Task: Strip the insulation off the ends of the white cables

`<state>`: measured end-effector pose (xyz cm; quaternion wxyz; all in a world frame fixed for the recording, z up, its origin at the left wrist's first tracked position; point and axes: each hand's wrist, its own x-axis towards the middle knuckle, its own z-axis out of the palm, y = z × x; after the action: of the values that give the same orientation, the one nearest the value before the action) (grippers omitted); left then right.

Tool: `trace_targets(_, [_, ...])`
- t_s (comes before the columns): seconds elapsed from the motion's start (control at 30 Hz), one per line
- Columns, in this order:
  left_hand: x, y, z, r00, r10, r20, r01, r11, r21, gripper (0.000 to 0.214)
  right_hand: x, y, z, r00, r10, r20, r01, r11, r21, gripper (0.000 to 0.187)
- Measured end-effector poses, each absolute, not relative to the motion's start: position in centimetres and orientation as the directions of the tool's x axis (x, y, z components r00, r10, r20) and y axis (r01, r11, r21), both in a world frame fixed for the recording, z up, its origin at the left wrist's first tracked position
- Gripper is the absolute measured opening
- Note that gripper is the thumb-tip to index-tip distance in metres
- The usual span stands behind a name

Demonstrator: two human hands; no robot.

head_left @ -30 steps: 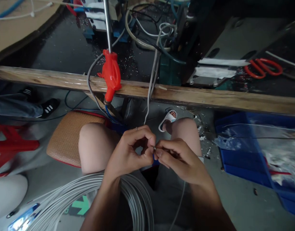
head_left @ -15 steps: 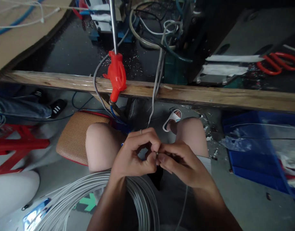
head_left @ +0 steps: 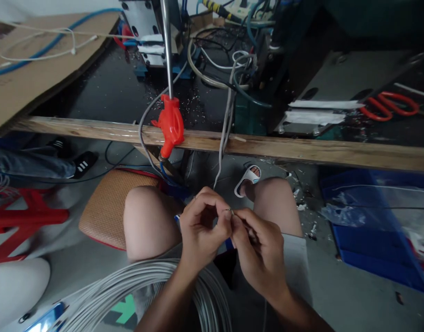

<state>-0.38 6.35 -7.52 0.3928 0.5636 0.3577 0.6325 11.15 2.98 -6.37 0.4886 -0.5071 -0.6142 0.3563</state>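
Note:
My left hand (head_left: 201, 228) and my right hand (head_left: 258, 249) meet above my lap, between my bare knees. Both pinch at a tiny metal piece (head_left: 228, 211) at the end of a thin grey wire. The fingertips of the two hands touch each other there. A ring shows on a left finger. A large coil of grey-white cable (head_left: 152, 288) lies over my left forearm and thigh. A small blue part (head_left: 177, 217) peeks out beside my left hand.
A wooden bench edge (head_left: 301, 148) crosses the view, with a red-handled tool (head_left: 170, 124) on a metal rod and tangled cables (head_left: 229, 69) behind. Red scissors (head_left: 388, 103) lie at the right. A blue crate (head_left: 374, 221) stands right, a woven stool (head_left: 108, 205) and another person's shoe (head_left: 83, 162) left.
Both hands have risen slightly and shifted right, still pinching the small piece together. The view has tilted up, showing more of the bench top.

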Motion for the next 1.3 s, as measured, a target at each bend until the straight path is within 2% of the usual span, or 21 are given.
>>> trace_targets(0.13, [-0.9,6.6,-7.3,0.005,0.904,0.427,-0.095,-0.425,0.900,0.016,11.5,3.3,-5.8,-0.044,0.979,0.199,0.241,0.204,-0.949,0.031])
trace_targets(0.3, [-2.2,6.8,-7.2,0.115,0.884,0.453,-0.049,-0.450,0.891,0.015,12.9,4.0,-5.1,-0.222,0.972,0.079,0.151,0.115,-0.982,0.035])
trace_targets(0.53, [-3.0,6.8,-6.9,0.272,0.861,0.429,0.066,-0.462,0.885,0.022,14.8,5.0,-5.1,-0.424,0.904,0.051,0.275,0.182,-0.944,0.032])
trace_targets(0.6, [-3.0,6.8,-6.8,0.282,0.858,0.430,0.091,-0.470,0.878,0.023,14.9,5.1,-5.3,-0.414,0.910,-0.013,0.204,0.079,-0.976,0.033])
trace_targets(0.7, [-2.5,6.8,-6.9,0.209,0.865,0.457,0.101,-0.484,0.869,0.020,14.4,5.0,-6.1,-0.365,0.924,-0.113,-0.025,-0.131,-0.991,0.033])
trace_targets(0.83, [-1.5,6.7,-7.4,0.043,0.869,0.493,0.078,-0.495,0.866,0.016,12.9,4.5,-7.5,-0.312,0.939,-0.142,-0.262,-0.228,-0.938,0.038])
trace_targets(0.93, [-1.0,6.7,-7.6,-0.019,0.868,0.497,0.058,-0.495,0.867,0.015,11.9,4.4,-7.7,-0.314,0.933,-0.177,-0.392,-0.297,-0.871,0.038])
trace_targets(1.1, [-1.2,6.7,-7.5,-0.012,0.863,0.505,0.039,-0.504,0.863,0.014,11.4,4.5,-7.3,-0.334,0.920,-0.206,-0.464,-0.350,-0.814,0.037])
trace_targets(1.3, [-1.7,6.6,-7.3,0.042,0.905,0.424,-0.009,-0.424,0.905,0.013,12.0,4.4,-7.8,-0.294,0.944,-0.151,-0.384,-0.261,-0.885,0.038])
